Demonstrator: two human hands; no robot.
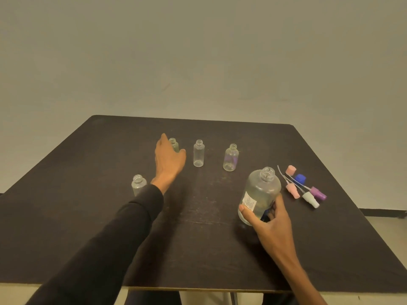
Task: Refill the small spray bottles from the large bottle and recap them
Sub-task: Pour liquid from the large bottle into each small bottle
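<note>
- Head view, nearest: right hand [272,219], fingers wrapped around the uncapped large bottle [259,194] tilted on the tabletop [198,238]; a hasty lift could slop liquid.
- Middle: loose spray caps [306,190] lie right; one short bottle [138,184] stands beside the left sleeve; a sweep could topple it.
- Far: left hand [168,160], fingers spread wide, reaches a small bottle [174,144]; two open neighbours [198,153] may be knocked.
</note>
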